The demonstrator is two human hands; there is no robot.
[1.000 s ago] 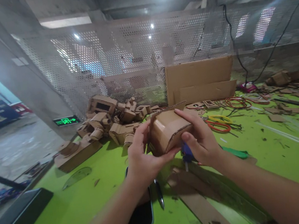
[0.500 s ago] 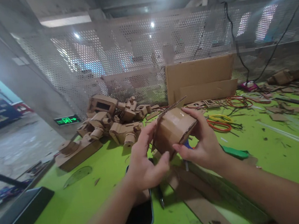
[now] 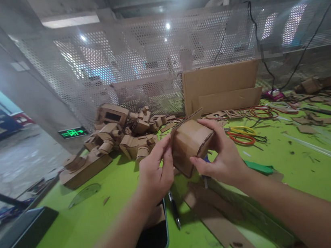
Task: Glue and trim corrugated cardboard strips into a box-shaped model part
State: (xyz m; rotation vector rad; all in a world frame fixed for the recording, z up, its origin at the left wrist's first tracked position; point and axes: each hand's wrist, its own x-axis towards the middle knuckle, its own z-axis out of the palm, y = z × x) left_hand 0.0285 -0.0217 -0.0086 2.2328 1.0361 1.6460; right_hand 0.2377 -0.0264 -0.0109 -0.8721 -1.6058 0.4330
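Observation:
Between my hands, above the table, is a rounded brown cardboard piece (image 3: 192, 141) with a thin cardboard edge sticking up along its left side. My left hand (image 3: 156, 172) pinches that left edge with thumb against fingers. On the other side my right hand (image 3: 223, 155) grips the piece, thumb at its lower front and fingers over its right top. What lies behind the piece is hidden, apart from a bit of something blue below it. Under my hands lie a black pen (image 3: 174, 210), a phone (image 3: 152, 239) and flat cardboard strips (image 3: 215, 225).
Cardboard models (image 3: 109, 135) are heaped at the back left of the green table (image 3: 84, 228). Cardboard sheets (image 3: 221, 82) lean against the perforated screen. Orange-handled scissors (image 3: 240, 138), a green object (image 3: 259, 167) and scattered scraps lie to the right. A dark box-like object (image 3: 21, 236) stands at left.
My left thumb has swung up from below, closing against the fingers on the piece's left edge. More of the pen shows now. My right hand keeps its grip, with the piece nearly in place.

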